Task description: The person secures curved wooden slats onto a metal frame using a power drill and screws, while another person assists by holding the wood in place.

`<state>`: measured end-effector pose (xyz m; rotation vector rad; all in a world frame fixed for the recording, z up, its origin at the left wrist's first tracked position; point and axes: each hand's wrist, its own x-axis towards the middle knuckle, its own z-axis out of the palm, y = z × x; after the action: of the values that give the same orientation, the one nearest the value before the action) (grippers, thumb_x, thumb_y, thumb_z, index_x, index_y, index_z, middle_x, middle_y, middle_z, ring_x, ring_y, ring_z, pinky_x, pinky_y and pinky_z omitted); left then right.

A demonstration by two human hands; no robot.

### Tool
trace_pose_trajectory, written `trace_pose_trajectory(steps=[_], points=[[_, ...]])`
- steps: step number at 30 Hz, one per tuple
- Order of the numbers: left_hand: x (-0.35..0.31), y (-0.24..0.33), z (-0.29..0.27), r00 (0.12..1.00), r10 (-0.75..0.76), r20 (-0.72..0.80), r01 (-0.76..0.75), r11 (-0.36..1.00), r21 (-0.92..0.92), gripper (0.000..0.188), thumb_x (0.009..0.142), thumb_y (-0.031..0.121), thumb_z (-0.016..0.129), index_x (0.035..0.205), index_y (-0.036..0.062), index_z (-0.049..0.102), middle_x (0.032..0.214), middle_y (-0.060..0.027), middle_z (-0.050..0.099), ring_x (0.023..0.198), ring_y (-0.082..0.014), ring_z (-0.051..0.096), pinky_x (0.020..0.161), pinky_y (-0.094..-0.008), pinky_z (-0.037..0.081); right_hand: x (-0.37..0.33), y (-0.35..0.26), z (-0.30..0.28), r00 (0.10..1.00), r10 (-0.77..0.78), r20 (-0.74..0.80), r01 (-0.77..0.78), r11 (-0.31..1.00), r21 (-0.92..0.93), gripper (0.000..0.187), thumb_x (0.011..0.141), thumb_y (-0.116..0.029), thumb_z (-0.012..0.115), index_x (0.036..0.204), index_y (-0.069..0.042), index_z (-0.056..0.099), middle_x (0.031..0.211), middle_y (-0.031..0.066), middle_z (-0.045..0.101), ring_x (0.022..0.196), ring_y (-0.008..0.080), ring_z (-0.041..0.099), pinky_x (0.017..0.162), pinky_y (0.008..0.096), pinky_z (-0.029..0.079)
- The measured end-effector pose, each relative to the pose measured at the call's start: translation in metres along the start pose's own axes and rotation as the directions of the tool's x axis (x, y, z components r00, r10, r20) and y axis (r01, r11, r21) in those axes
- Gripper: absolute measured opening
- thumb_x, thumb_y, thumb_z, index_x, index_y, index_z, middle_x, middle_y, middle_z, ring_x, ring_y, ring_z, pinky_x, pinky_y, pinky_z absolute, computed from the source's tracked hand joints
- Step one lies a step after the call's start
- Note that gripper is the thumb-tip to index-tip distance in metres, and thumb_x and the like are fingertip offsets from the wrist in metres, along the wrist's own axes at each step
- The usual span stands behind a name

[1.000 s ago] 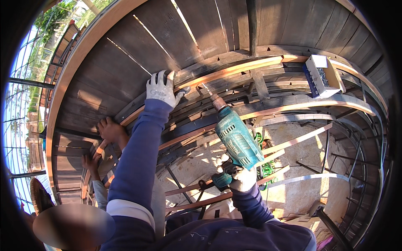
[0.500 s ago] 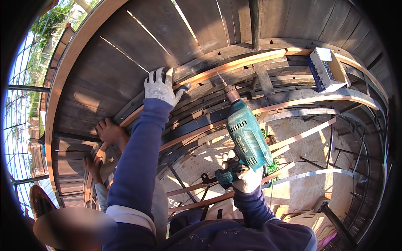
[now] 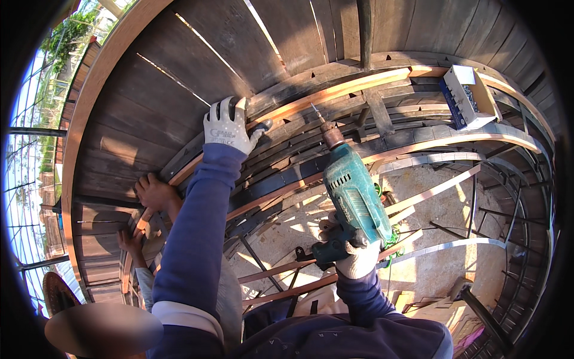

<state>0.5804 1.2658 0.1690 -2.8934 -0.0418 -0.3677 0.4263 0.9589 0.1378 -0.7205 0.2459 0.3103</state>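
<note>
My left hand (image 3: pixel 230 127), in a pale grey work glove, grips a long curved wooden strip (image 3: pixel 335 93) against the dark plank wall. Its fingers lie over the upper side, and its thumb is at the lower side. My right hand (image 3: pixel 357 257), also gloved, holds a teal power drill (image 3: pixel 357 194) by its handle. The drill's thin bit (image 3: pixel 317 112) points up toward the strip, apart from it. Left of my left arm, a co-worker's bare hands (image 3: pixel 156 192) rest along the same strip.
An open cardboard box (image 3: pixel 469 99) of small metal fasteners sits on the curved framework at right. Below are dark metal bars, loose wooden slats (image 3: pixel 433 190), a green cord (image 3: pixel 391 239) and the sunlit floor. A co-worker's head is at lower left.
The drill and my right hand have shifted very slightly right and down. My left hand stays on the strip, and the co-worker's hands keep their place.
</note>
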Motion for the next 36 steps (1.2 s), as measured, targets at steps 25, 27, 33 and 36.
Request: trace_pose_trajectory(steps=[25, 27, 33, 36], points=[[0.000, -0.005, 0.000, 0.999, 0.031, 0.022, -0.029, 0.996, -0.085, 0.088, 0.062, 0.032, 0.089, 0.139, 0.0085, 0.052, 0.137, -0.0161, 0.049, 0.127, -0.0393, 0.045, 0.107, -0.0550, 0.038, 0.043, -0.004, -0.027, 0.945, 0.297, -0.134, -0.301, 0.953, -0.012, 0.065, 0.090, -0.028, 0.071, 0.142, 0.002, 0.045, 0.122, 0.0282, 0.062, 0.095, 0.0386, 0.069, 0.077, 0.0438, 0.060], [-0.001, -0.006, 0.000, 0.999, 0.034, 0.035, -0.031, 0.997, -0.072, 0.088, 0.062, 0.032, 0.089, 0.139, 0.0083, 0.052, 0.137, -0.0164, 0.048, 0.127, -0.0398, 0.044, 0.107, -0.0554, 0.038, 0.041, -0.005, -0.025, 0.940, 0.312, -0.135, -0.320, 0.946, -0.046, 0.065, 0.091, -0.029, 0.070, 0.142, 0.002, 0.045, 0.122, 0.0284, 0.062, 0.095, 0.0386, 0.069, 0.077, 0.0438, 0.060], [-0.001, -0.006, 0.000, 0.998, 0.059, 0.018, -0.057, 0.992, -0.111, 0.087, 0.062, 0.032, 0.089, 0.137, 0.0086, 0.053, 0.137, -0.0167, 0.048, 0.126, -0.0401, 0.045, 0.107, -0.0564, 0.037, 0.034, -0.009, -0.023, 0.927, 0.334, -0.173, -0.357, 0.925, -0.131, 0.065, 0.091, -0.031, 0.069, 0.143, 0.001, 0.045, 0.123, 0.0289, 0.061, 0.094, 0.0385, 0.069, 0.075, 0.0437, 0.060], [-0.001, -0.009, 0.001, 0.997, 0.071, 0.005, -0.070, 0.988, -0.135, 0.087, 0.060, 0.031, 0.090, 0.136, 0.0077, 0.054, 0.136, -0.0168, 0.048, 0.124, -0.0395, 0.045, 0.106, -0.0560, 0.038, 0.033, -0.013, -0.021, 0.917, 0.351, -0.192, -0.381, 0.911, -0.156, 0.065, 0.092, -0.032, 0.068, 0.143, 0.001, 0.045, 0.123, 0.0291, 0.061, 0.093, 0.0385, 0.069, 0.075, 0.0436, 0.060]])
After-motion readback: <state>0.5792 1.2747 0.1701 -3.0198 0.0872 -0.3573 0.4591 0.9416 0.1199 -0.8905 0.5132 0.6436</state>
